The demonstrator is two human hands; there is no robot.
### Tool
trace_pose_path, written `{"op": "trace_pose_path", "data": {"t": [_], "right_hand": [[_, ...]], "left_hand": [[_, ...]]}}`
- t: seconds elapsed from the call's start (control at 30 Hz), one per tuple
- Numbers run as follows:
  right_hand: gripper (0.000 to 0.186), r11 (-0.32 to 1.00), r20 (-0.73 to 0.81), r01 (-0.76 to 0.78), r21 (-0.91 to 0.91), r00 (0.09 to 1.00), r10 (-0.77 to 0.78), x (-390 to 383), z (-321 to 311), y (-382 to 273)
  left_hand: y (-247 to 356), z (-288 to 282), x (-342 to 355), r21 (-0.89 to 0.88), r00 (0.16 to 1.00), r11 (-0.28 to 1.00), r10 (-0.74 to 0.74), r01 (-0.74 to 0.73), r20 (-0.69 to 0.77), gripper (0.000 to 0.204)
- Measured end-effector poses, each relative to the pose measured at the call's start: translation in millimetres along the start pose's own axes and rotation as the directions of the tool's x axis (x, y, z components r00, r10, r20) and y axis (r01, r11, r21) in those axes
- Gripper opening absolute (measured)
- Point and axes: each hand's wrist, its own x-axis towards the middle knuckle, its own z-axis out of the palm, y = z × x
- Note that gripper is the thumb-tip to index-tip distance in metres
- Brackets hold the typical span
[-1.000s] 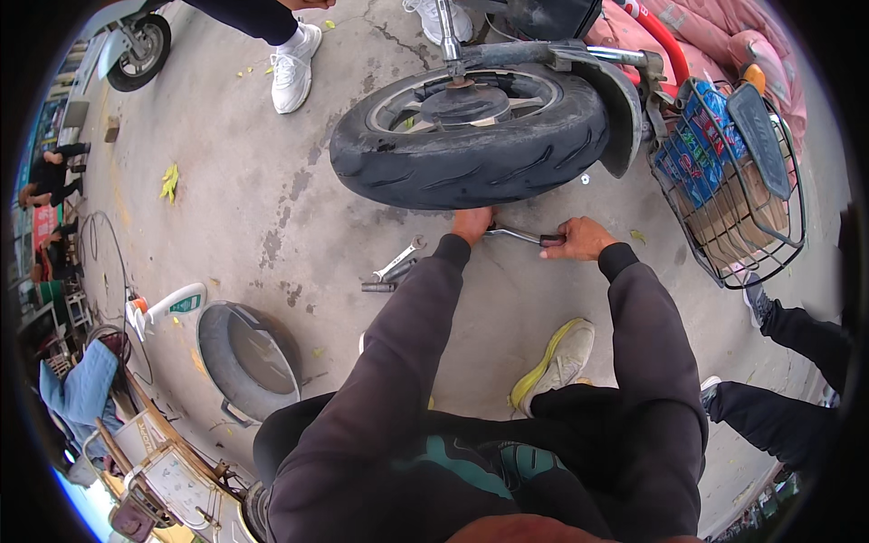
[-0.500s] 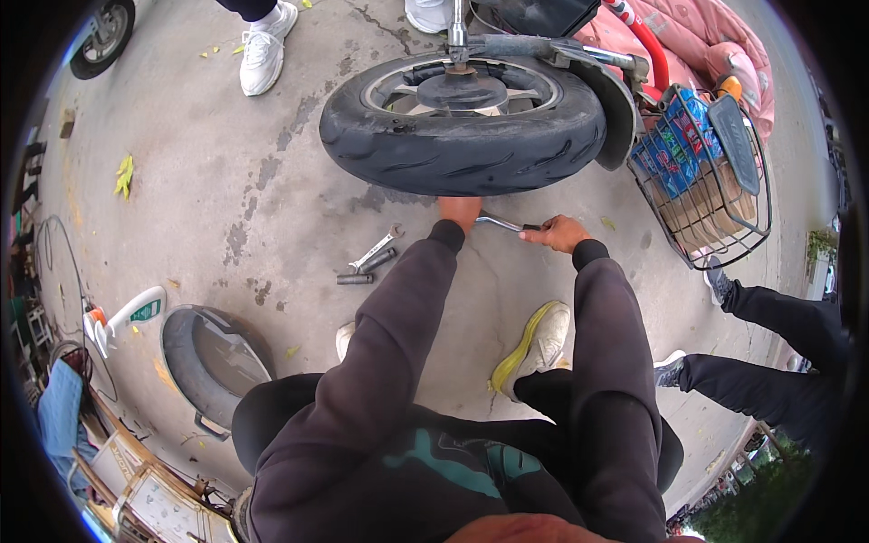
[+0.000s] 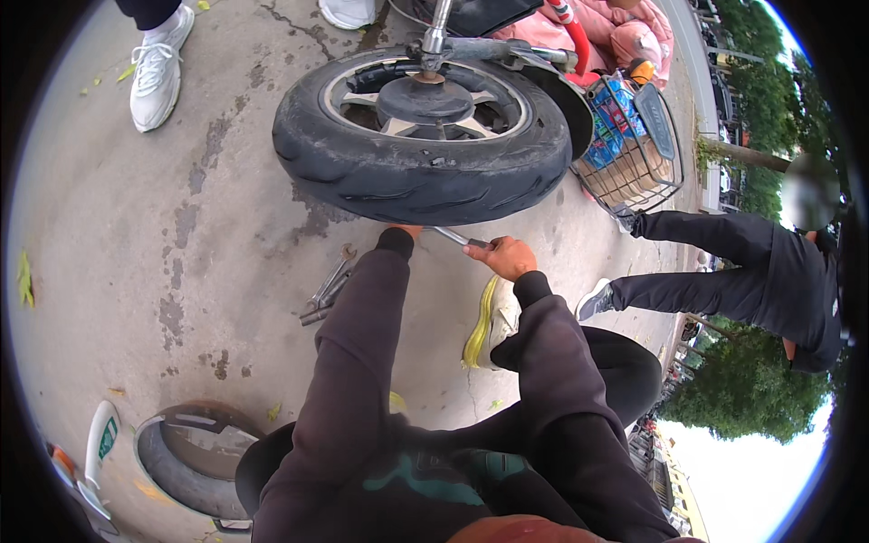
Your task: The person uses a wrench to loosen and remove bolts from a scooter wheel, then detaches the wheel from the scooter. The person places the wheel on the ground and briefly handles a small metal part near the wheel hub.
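Observation:
A vehicle's black-tyred wheel (image 3: 421,181) lies on its side in front of me, raised off the ground. Below its near edge, my right hand (image 3: 509,257) is closed around the dark grip of a wrench (image 3: 450,235) with a silver shaft. The shaft runs left and up beneath the tyre, where its head is hidden. My left hand (image 3: 405,229) reaches under the tyre beside that shaft; its fingers are out of sight. On the concrete left of my left forearm lie an open-ended wrench (image 3: 337,271) and dark metal sockets (image 3: 317,312), partly covered by the sleeve.
A wire basket (image 3: 638,176) with packages hangs at the right of the vehicle. A person in dark clothes (image 3: 715,258) stands on the right; white shoes (image 3: 161,77) show at far left. Near my left knee sits a grey round basin (image 3: 172,443), with a white bottle (image 3: 101,443) beyond.
My view has swung to the right, bringing in trees and more of the standing person. My right hand stays on the wrench, and my left hand remains under the tyre.

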Motion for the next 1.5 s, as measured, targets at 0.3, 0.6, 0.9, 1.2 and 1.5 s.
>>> {"op": "trace_pose_path", "data": {"t": [0.3,0.6,0.9,1.2,1.5], "right_hand": [[0.056,0.99,-0.279,-0.027,0.141,0.958,0.065,-101.5,65.1,-54.0],[0.064,0.986,-0.096,0.157,0.047,0.984,-0.152,-42.8,27.6,-18.8],[0.062,0.781,0.086,0.617,-0.09,0.787,-0.612,32.7,-12.7,-5.5],[0.063,0.627,0.013,0.764,-0.156,0.636,-0.772,163.8,-31.4,9.7],[0.061,0.724,0.304,0.558,0.405,0.665,-0.682,154.3,-38.1,13.0]], "left_hand": [[-10.3,-27.6,46.2,0.146,0.919,0.986,0.017,-0.081,0.394,0.038],[11.5,-17.2,19.5,0.189,0.947,0.981,0.023,0.04,-0.322,0.035],[-102.3,2.3,46.6,-0.09,0.943,0.991,-0.118,0.095,-0.311,0.026],[4.0,-43.6,37.5,-0.655,0.853,0.61,-0.511,0.446,0.104,0.037],[-2.4,-56.2,41.1,0.166,0.979,0.967,-0.182,0.195,-0.091,0.045]]}}
